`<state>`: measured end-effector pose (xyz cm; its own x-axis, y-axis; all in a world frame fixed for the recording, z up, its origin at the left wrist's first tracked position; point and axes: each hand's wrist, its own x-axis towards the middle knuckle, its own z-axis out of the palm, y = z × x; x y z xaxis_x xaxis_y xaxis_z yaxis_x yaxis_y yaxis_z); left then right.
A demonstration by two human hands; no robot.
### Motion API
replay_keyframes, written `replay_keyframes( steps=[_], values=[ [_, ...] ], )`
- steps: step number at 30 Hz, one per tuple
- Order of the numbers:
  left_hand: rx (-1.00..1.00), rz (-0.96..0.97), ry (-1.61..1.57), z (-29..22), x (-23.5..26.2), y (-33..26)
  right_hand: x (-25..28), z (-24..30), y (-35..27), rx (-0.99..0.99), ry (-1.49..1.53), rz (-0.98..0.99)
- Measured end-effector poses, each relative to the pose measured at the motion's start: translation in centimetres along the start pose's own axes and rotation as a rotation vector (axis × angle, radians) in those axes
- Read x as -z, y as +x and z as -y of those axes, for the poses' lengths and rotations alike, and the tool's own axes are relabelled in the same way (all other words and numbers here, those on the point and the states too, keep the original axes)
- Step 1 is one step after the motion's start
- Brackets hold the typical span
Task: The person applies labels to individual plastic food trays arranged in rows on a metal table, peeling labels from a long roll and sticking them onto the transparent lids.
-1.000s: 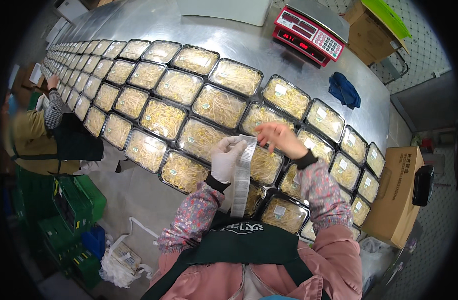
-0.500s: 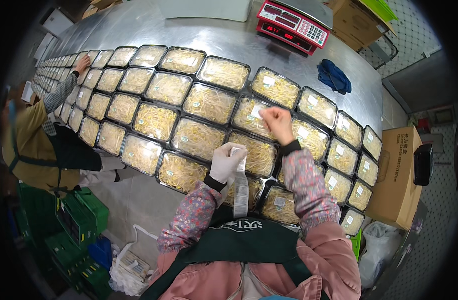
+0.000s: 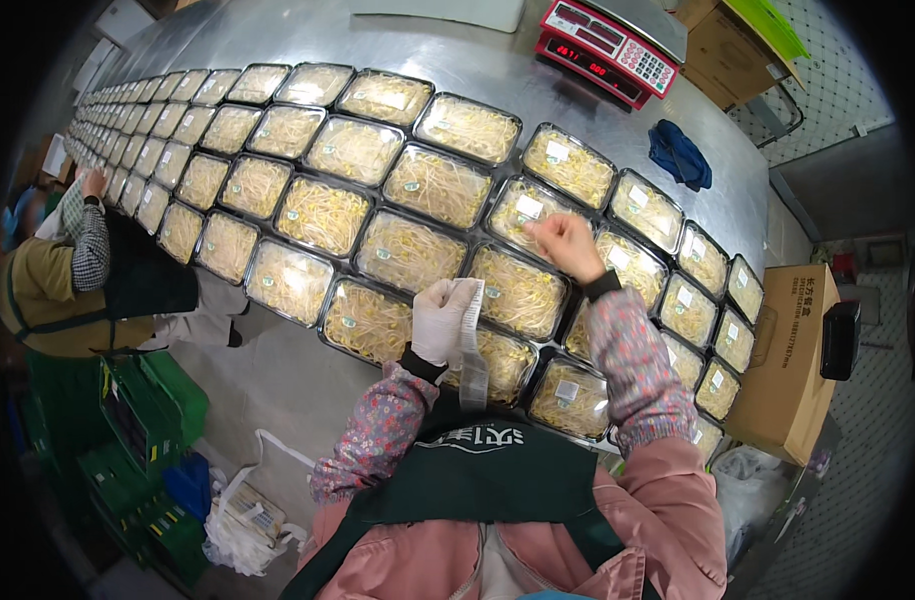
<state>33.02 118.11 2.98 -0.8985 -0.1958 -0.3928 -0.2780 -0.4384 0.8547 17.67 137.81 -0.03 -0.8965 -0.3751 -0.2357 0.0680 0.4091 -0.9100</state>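
Observation:
A strip of white printed labels (image 3: 472, 350) hangs from my left hand (image 3: 443, 322), which is gloved in white and pinches its upper end above the near trays. My right hand (image 3: 568, 247) is bare, with its fingers curled together and nothing visible in them. It hovers over or touches the film of a bean sprout tray (image 3: 506, 222); I cannot tell which. A square white label (image 3: 529, 207) lies on that tray, just beyond my fingertips. More labelled trays (image 3: 646, 208) stand to the right. The tray (image 3: 441, 183) to the left shows only a small green mark.
Rows of black sprout trays run far left along the metal table (image 3: 398, 45). A red scale (image 3: 606, 50) and a blue cloth (image 3: 679, 155) lie at the back. A cardboard box (image 3: 786, 365) stands right. Left, a co-worker (image 3: 68, 285) reaches over trays; green crates (image 3: 143, 420) stand below.
My right hand has drawn slightly back from the label, which now shows uncovered on the tray. My left hand still holds the strip. The co-worker's arm has shifted lower over the trays.

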Motion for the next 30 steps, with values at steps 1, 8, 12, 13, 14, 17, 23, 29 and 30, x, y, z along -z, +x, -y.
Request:
replay_keyframes(
  steps=[1, 8, 12, 13, 14, 17, 23, 29, 30],
  values=[
    [-0.007, -0.011, 0.042, 0.4, 0.4, -0.1, -1.4, 3.6, -2.8, -0.195, 0.191, 0.162],
    [0.084, 0.162, 0.075, 1.3, 0.6, -1.7, -4.6, 2.7, -6.3, -0.06, 0.389, 0.098],
    [0.029, 0.137, 0.257, 1.8, 2.6, -2.3, -5.0, 0.7, -5.1, -0.197, 0.374, -0.02],
    [0.008, 0.144, 0.246, 2.2, 3.2, -2.4, -5.6, 0.4, -4.9, -0.232, 0.341, -0.012],
    [-0.012, 0.157, 0.236, 2.4, 3.6, -2.5, -6.5, -1.2, -4.5, -0.185, 0.327, -0.045],
    [-0.162, 0.175, 0.309, 3.2, 4.9, -2.7, -7.1, -1.3, -4.3, 0.028, -0.451, -0.166],
    [-0.107, 0.015, 0.141, 1.9, 3.9, -4.2, -3.5, -0.1, -5.5, -0.03, -0.582, -0.143],
    [0.01, 0.019, 0.117, 2.6, 4.1, -5.5, -8.7, 6.0, -11.8, -0.057, 0.303, 0.378],
    [0.037, 0.044, 0.101, 2.3, 4.3, -5.9, -9.0, 5.8, -12.1, -0.031, 0.299, 0.351]
  ],
)
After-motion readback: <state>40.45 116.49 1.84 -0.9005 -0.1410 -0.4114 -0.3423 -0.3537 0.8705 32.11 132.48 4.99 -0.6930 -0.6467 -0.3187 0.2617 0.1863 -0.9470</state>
